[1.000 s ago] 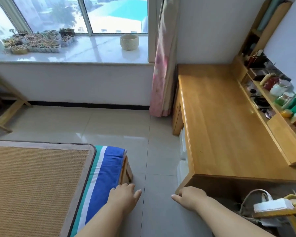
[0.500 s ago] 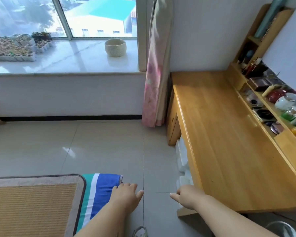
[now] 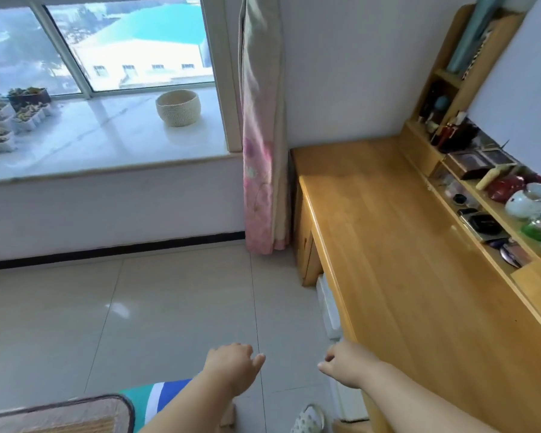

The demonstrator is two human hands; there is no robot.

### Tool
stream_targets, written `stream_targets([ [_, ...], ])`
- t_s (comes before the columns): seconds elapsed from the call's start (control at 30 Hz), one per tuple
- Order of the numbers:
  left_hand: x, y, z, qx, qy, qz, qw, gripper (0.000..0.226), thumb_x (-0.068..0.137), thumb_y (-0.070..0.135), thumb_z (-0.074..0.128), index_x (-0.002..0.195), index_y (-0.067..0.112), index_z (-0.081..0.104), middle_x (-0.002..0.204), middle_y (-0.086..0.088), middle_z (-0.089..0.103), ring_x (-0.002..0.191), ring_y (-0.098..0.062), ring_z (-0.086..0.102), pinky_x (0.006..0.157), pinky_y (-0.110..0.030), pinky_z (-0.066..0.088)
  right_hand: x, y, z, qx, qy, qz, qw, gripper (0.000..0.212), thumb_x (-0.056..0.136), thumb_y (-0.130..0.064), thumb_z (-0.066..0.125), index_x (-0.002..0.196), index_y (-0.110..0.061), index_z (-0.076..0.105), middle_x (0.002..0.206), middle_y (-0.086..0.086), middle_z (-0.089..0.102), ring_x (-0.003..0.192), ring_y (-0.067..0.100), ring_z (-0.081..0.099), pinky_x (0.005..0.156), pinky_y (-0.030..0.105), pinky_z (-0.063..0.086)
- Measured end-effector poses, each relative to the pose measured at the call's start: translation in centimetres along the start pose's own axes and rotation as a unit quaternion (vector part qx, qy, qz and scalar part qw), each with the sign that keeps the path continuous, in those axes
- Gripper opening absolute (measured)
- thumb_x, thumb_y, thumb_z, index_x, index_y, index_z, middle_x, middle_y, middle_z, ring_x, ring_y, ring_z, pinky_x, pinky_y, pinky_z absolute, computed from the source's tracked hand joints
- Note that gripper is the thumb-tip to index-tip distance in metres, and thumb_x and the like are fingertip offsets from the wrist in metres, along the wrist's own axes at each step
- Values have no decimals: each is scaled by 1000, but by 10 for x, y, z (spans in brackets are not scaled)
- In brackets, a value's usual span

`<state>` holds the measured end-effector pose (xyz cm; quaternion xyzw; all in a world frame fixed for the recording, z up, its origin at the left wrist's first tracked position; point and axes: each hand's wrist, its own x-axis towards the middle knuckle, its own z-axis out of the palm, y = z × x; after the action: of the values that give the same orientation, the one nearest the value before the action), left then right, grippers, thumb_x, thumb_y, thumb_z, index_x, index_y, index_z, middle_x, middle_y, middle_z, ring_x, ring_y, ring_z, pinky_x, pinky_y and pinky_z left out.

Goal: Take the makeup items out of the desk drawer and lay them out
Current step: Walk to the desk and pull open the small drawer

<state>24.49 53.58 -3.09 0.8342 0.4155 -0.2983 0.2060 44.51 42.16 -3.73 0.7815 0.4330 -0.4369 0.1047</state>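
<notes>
Left hand point(image 3: 231, 368) held out low over the tiled floor point(image 3: 156, 307), fingers loosely curled, gripping nothing. Right hand point(image 3: 349, 364) level with it and well apart, also loosely curled and empty, just beside the near front edge of the wooden desk point(image 3: 419, 276). Long axis of the desk running away from the viewer toward the white wall, its front edge facing left. White drawer fronts point(image 3: 327, 304) tucked under that edge, closed as far as can be seen; drawer contents hidden. Along the desk's right side, a shelf unit point(image 3: 469, 195) crowded with small jars, boxes and bottles, too blurred for any label or brand to be read. Beyond the desk's far corner, a pink curtain point(image 3: 263, 151) hanging to the floor. Further left, a woven basket point(image 3: 178, 107) and trays of small plants point(image 3: 3, 120) on the window sill. At bottom left, a woven mat point(image 3: 60, 417) edged by striped blue cloth point(image 3: 160, 398).
</notes>
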Motion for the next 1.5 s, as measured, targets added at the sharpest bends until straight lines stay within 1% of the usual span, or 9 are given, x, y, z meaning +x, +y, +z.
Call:
stream_targets([
  [0.1,26,19,-38,2,-2,16,1000,43,94,46,27,105,14,53,117,-7,59,107,-26,53,83,-31,38,19,16,-28,34,16,8,999,45,89,-47,42,57,-15,41,62,0,45,58,19,43,51,29,26],
  [0.3,70,67,-94,25,17,79,996,41,94,39,37,130,22,45,131,1,52,118,-22,50,93,-27,40,32,59,-73,82,17,80,993,55,87,-54,40,47,-17,49,25,-4,45,48,14,47,63,26,39],
  [0.43,105,112,-118,47,8,128,991,36,93,35,41,126,23,49,126,2,56,112,-20,54,89,-27,42,26,99,-95,138,46,110,983,48,89,-49,41,53,-17,42,48,-3,45,46,14,42,51,22,31],
  [0.57,135,173,-140,97,19,200,975,28,92,30,40,112,19,57,113,-1,62,103,-21,58,84,-30,47,18,138,-104,184,67,160,967,51,91,-47,39,50,-17,34,50,-1,38,44,15,35,47,24,26],
  [0.8,182,250,-161,204,-32,308,929,27,95,23,34,110,18,56,116,-4,60,104,-26,58,82,-28,46,6,177,-100,297,71,239,922,50,93,-44,41,51,-18,28,52,1,26,44,17,25,46,30,20],
  [0.97,211,289,-185,253,-36,408,877,27,96,28,35,110,19,55,117,-4,58,107,-23,55,85,-29,44,3,185,-96,382,65,302,871,44,93,-45,38,56,-20,31,56,-1,26,47,15,26,50,31,22],
  [1.2,233,332,-179,301,-67,474,824,25,94,27,36,106,21,57,114,-2,60,104,-22,55,82,-27,43,-13,177,-82,504,103,367,775,39,93,-43,38,61,-21,33,56,-3,26,46,14,25,50,29,21],
  [1.33,226,351,-166,303,-67,501,808,26,93,26,33,100,22,58,110,-1,61,98,-21,57,72,-25,40,-26,172,-65,531,159,403,728,40,92,-43,40,60,-21,29,56,-3,24,47,14,23,51,29,19],
  [1.5,219,368,-150,305,-59,508,804,19,94,26,35,89,25,54,107,0,62,94,-20,58,69,-24,40,-38,181,-44,542,215,427,691,40,90,-40,41,57,-21,28,54,-3,24,48,14,24,51,29,19],
])
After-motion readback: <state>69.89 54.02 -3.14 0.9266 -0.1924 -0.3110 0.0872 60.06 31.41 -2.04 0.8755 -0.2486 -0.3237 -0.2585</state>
